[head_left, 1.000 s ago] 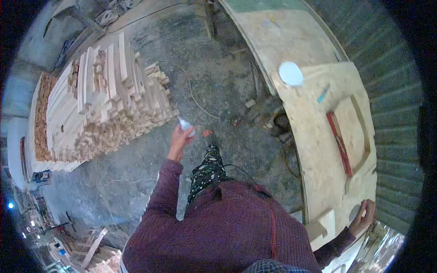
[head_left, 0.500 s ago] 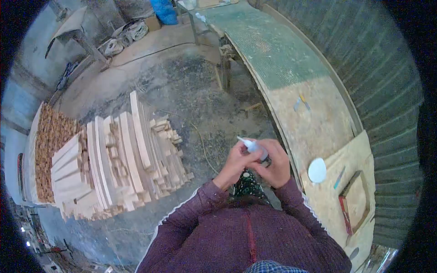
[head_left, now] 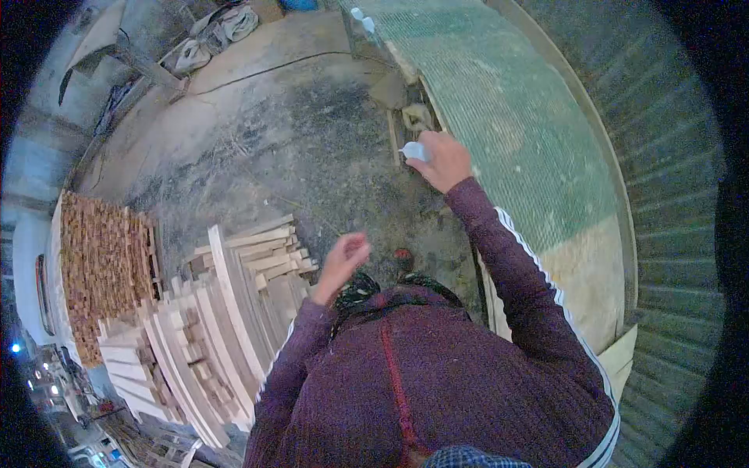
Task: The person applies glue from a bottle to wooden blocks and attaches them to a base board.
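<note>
My right hand (head_left: 446, 160) grips a small white squeeze bottle (head_left: 415, 151), its thin nozzle pointing left. The bottle is over the left edge of the long worktable (head_left: 499, 117), whose surface is green and textured there. Lower down and to the left, my left hand (head_left: 345, 261) hangs in front of my body, loosely curled, with nothing visible in it. It is nearest to the ends of a stack of pale wood strips (head_left: 226, 269).
Brown stacked wood pieces (head_left: 105, 265) stand at the far left. Small white objects (head_left: 363, 20) lie at the table's far left corner. A corrugated wall (head_left: 671, 179) runs along the right. Bundled cloth or sacks (head_left: 234, 27) lie at the back.
My hands have come apart. The right carries the bottle forward to the table's edge, while the left has let go and moved left. My view has shifted forward along the table.
</note>
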A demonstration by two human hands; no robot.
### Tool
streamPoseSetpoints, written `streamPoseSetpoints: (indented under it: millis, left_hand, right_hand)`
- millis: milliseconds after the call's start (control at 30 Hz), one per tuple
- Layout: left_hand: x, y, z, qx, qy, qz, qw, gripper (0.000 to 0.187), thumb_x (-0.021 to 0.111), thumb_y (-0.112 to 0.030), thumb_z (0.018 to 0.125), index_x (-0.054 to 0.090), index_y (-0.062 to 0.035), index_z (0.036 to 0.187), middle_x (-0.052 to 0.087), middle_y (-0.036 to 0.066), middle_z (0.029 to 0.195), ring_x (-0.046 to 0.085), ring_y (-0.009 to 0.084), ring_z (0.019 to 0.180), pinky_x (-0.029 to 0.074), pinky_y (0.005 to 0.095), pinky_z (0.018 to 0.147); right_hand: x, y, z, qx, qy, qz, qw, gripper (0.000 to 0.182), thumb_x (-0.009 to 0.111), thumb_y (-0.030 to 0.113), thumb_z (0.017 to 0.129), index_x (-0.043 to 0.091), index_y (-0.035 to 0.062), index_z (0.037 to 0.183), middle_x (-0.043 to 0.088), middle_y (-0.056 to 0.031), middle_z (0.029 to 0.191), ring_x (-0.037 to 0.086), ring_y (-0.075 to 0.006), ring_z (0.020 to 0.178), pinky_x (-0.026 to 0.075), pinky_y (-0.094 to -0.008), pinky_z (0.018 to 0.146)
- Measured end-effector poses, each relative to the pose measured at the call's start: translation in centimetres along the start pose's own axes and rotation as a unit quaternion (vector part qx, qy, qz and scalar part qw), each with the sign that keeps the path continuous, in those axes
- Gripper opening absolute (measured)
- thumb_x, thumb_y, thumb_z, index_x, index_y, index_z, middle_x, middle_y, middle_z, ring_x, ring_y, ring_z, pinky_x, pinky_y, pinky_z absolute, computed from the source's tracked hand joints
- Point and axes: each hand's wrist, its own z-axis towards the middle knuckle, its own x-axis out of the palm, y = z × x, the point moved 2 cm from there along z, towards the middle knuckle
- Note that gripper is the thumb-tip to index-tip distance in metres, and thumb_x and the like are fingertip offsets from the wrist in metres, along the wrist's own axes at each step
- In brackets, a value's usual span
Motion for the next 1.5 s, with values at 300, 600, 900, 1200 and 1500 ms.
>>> streamPoseSetpoints:
  millis: [300, 600, 900, 1200, 1500]
  left_hand:
    - [-17.7, 9.3, 7.3, -0.185, -0.273, -0.116, 0.937, 0.041, 0.068, -0.024, 0.083, 0.054, -0.0055, 0.116, 0.061, 0.005, 0.105, 0.058, 0.0150, 0.090, 0.047, 0.0280, 0.076]
    - [-39.5, 6.8, 30.4, -0.211, -0.253, -0.062, 0.942, 0.042, 0.067, -0.029, 0.084, 0.052, -0.0095, 0.119, 0.058, 0.000, 0.100, 0.058, 0.0120, 0.087, 0.048, 0.0258, 0.072]
    - [-53.1, -11.9, 50.3, -0.167, -0.239, -0.052, 0.955, 0.046, 0.061, -0.033, 0.087, 0.047, -0.0112, 0.124, 0.059, 0.004, 0.111, 0.057, 0.0149, 0.095, 0.044, 0.0299, 0.079]
    - [-54.1, -6.2, 63.2, -0.197, -0.109, 0.000, 0.974, 0.043, 0.067, -0.028, 0.082, 0.051, -0.0098, 0.117, 0.058, 0.002, 0.106, 0.058, 0.0141, 0.089, 0.047, 0.0281, 0.069]
    - [-60.7, -16.0, 89.2, -0.135, -0.031, 0.083, 0.987, 0.044, 0.069, -0.029, 0.080, 0.054, -0.0072, 0.115, 0.063, 0.004, 0.098, 0.060, 0.0140, 0.084, 0.049, 0.0294, 0.071]
  right_hand:
    - [14.2, -11.8, 19.4, 0.013, 0.032, -0.075, 0.997, 0.034, 0.073, 0.033, 0.067, 0.054, 0.0099, 0.083, 0.060, -0.0132, 0.078, 0.059, -0.0349, 0.077, 0.046, -0.0464, 0.063]
    - [27.9, -15.2, 39.7, 0.168, 0.001, -0.022, 0.985, 0.037, 0.071, 0.038, 0.075, 0.059, 0.0077, 0.093, 0.063, -0.0113, 0.079, 0.061, -0.0300, 0.072, 0.047, -0.0397, 0.061]
    - [34.8, -15.5, 52.4, 0.402, -0.174, 0.781, 0.444, 0.026, 0.065, 0.024, 0.086, 0.057, 0.0069, 0.104, 0.062, -0.0052, 0.082, 0.059, -0.0153, 0.069, 0.050, -0.0267, 0.064]
    - [30.8, -21.6, 61.6, 0.311, -0.252, 0.779, 0.482, 0.029, 0.061, 0.019, 0.087, 0.052, 0.0031, 0.109, 0.060, -0.0079, 0.094, 0.056, -0.0179, 0.081, 0.048, -0.0306, 0.073]
    - [33.2, -27.8, 66.8, 0.355, -0.407, 0.534, 0.651, 0.032, 0.061, 0.019, 0.087, 0.051, 0.0052, 0.114, 0.058, -0.0019, 0.096, 0.052, -0.0110, 0.078, 0.043, -0.0267, 0.069]
